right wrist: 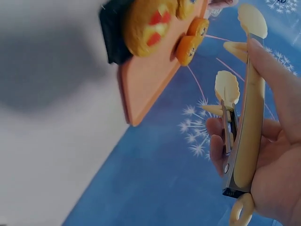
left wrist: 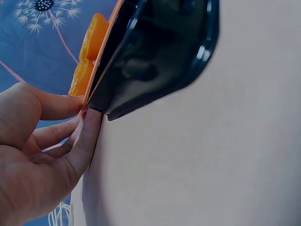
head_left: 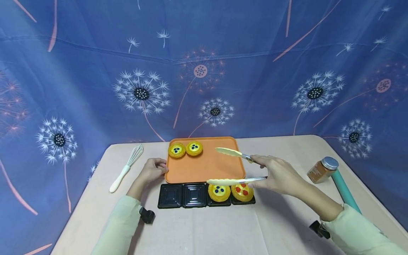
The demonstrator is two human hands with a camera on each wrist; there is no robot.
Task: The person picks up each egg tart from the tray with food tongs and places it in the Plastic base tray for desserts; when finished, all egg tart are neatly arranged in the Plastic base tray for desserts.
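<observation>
Right hand [head_left: 283, 175] aloft, left hand [head_left: 153, 170] at the rim

And here's the right hand, fingers and thumb wrapped around metal tongs with cream scalloped tips [head_left: 227, 182], the 2 arms spread wide and nothing between them! On the other side, the left hand pinches the left edge of a flat orange rectangular tray [head_left: 207, 166].

Look at that tray: 2 round golden tarts with blue-dotted centres [head_left: 176, 150] sit side by side in its far-left corner. Just in front runs a row of 4 glossy black square compartments [head_left: 170, 196], with a golden blue-dotted tart [head_left: 219, 194] in the 3rd from the left and a golden tart with red chunks [head_left: 243, 193] in the 4th.

Further out, a white-handled whisk [head_left: 121, 177] lies to the left; away right, a clear jar with brown contents and a grey lid [head_left: 322, 170] beside a teal cylinder [head_left: 345, 193], all on the pale cloth-covered bench [head_left: 216, 230].

Now, the danger! In the head view the lower tip crosses the seated tarts, so a careless dip could knock them askew. A tug from the left hand might shunt the tray into the black row. And an off-centre squeeze in that far corner could send a round tart skidding over the rim!
</observation>
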